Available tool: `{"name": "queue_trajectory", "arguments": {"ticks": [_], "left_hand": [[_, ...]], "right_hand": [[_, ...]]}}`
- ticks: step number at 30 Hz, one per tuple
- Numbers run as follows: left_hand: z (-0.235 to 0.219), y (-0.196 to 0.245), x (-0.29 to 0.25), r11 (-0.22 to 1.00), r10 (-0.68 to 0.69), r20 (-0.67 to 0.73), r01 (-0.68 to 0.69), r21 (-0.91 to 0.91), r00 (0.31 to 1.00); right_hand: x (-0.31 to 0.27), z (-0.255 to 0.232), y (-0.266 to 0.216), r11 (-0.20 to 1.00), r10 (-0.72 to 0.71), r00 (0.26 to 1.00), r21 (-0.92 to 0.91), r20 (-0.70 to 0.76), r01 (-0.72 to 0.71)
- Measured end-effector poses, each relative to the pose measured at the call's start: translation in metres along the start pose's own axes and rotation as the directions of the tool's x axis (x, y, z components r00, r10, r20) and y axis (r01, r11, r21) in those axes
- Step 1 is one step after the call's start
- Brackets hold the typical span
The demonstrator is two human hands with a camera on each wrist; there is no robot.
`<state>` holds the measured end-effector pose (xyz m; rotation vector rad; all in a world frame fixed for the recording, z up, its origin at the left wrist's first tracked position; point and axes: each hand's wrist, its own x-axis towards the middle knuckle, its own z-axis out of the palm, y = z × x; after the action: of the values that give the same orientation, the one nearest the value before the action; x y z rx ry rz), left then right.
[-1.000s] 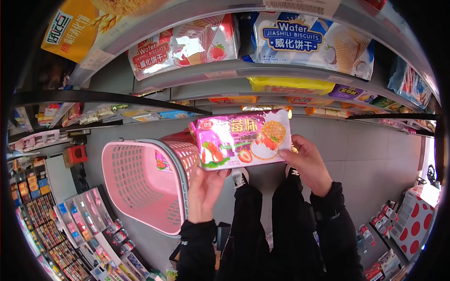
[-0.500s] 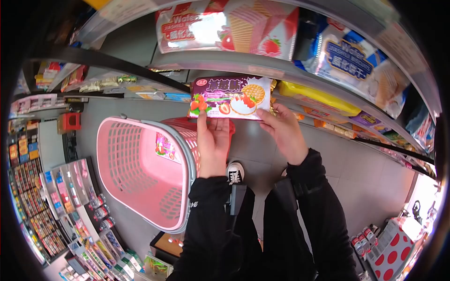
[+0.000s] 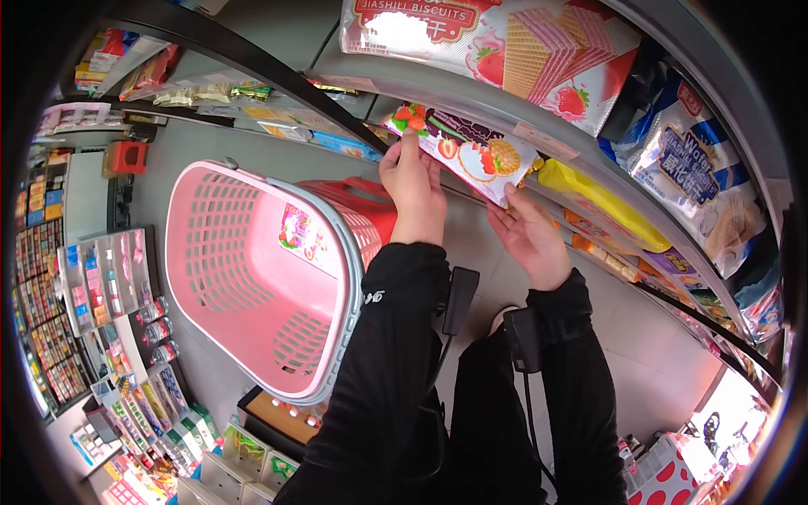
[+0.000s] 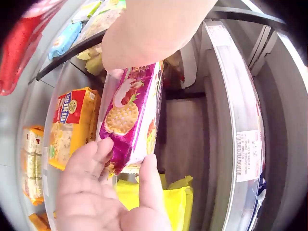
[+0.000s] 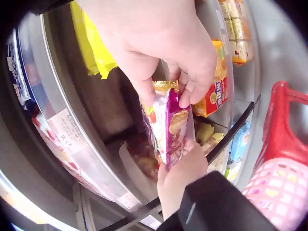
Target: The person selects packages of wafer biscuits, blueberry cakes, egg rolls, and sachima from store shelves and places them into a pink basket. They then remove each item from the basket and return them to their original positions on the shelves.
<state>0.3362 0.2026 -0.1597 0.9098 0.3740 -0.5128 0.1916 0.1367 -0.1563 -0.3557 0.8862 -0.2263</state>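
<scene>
A purple and white strawberry biscuit pack (image 3: 475,150) is held at a shelf's front edge, tilted down to the right in the head view. My left hand (image 3: 414,189) grips its left end, thumb on the printed face. At the other end, my right hand (image 3: 532,240) pinches the lower corner by the gold crimped seal. The right wrist view shows the pack (image 5: 168,125) partly inside the shelf, the right hand (image 5: 159,48) on its near end and the left hand (image 5: 183,175) on its far end.
A pink basket (image 3: 220,337) stands at the left with a similar pack (image 3: 308,240) inside. Yellow packs (image 3: 602,202) lie right of the held pack. Wafer packs (image 3: 497,50) fill the shelf above. A black shelf bar (image 3: 278,71) crosses the upper left.
Both hands have carried the biscuit pack up from over the floor to the shelf, and it has tilted. The head view has turned, so the basket and shelves appear shifted.
</scene>
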Motion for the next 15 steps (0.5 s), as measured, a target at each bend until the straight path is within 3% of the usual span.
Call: {"name": "queue_trajectory", "arguments": {"ticks": [2,6,8,10,11,15], "left_hand": [[0.007,0.001,0.002,1.0,0.003,-0.083,-0.001,0.028,0.997],[0.015,-0.003,0.015,0.997,0.024,-0.157,-0.012,0.074,0.987],[0.017,-0.006,0.019,0.995,0.054,-0.124,-0.043,0.092,0.991],[0.028,-0.003,0.012,0.967,0.074,-0.128,-0.04,0.253,0.989],[0.03,-0.001,0.006,0.975,0.023,-0.05,-0.011,0.223,0.998],[0.034,-0.006,-0.001,0.975,-0.116,0.017,0.111,0.192,0.993]], "right_hand": [[0.003,0.003,0.003,0.984,-0.085,0.993,0.163,0.076,0.072],[0.011,0.009,-0.003,0.955,-0.177,0.983,0.249,0.051,0.159],[0.02,0.006,-0.007,0.946,-0.173,0.984,0.284,0.043,0.154],[0.019,0.007,-0.009,0.946,-0.165,0.985,0.292,0.051,0.143],[0.019,0.008,-0.011,0.942,-0.163,0.985,0.307,0.059,0.137],[0.026,0.005,-0.009,0.9,-0.26,0.965,0.369,0.023,0.234]]}}
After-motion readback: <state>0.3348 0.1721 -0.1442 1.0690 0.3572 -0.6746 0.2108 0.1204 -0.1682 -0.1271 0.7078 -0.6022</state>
